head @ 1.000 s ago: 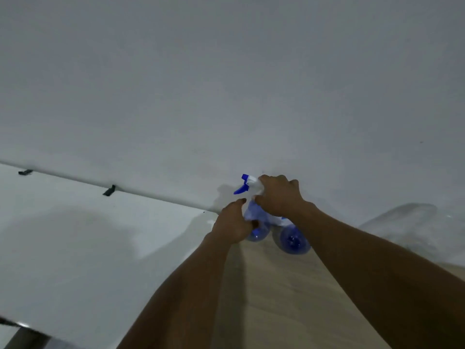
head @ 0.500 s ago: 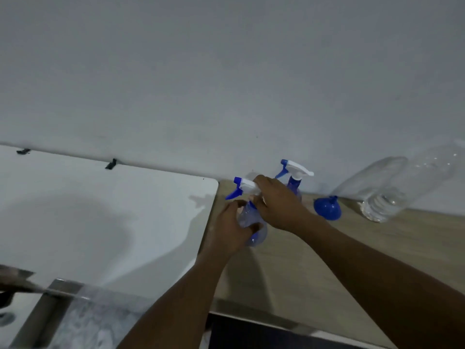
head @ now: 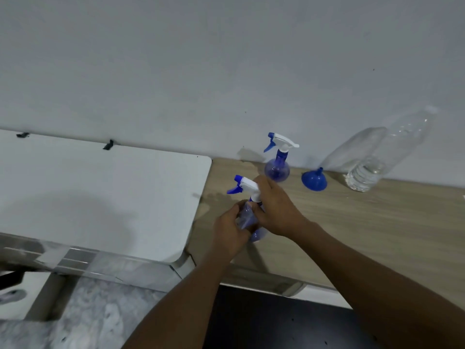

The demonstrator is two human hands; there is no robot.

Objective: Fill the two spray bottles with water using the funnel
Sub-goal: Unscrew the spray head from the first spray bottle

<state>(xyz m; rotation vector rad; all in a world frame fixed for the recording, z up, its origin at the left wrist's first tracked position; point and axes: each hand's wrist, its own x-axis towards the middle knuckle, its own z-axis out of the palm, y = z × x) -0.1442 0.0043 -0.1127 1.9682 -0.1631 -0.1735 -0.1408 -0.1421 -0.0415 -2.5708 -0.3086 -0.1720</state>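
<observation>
I hold a blue spray bottle (head: 245, 217) with a white and blue trigger head over the wooden table (head: 352, 222). My left hand (head: 230, 231) wraps its round body. My right hand (head: 275, 209) grips its neck just under the trigger head. A second blue spray bottle (head: 276, 167) stands upright by the wall, head on. To its right a blue funnel (head: 314, 180) rests mouth down on the table. Farther right stands a clear plastic water bottle (head: 372, 170) with a little water at the bottom.
A white table (head: 100, 197) adjoins the wooden one on the left, with two black clips (head: 108, 144) at its far edge. A grey wall (head: 226, 71) runs behind both. Below the tables lie a speckled floor (head: 88, 321) and a dark surface (head: 276, 321).
The view has tilted down, so the second bottle, funnel and water bottle came into sight. Both hands brought the held bottle nearer to me, away from the wall.
</observation>
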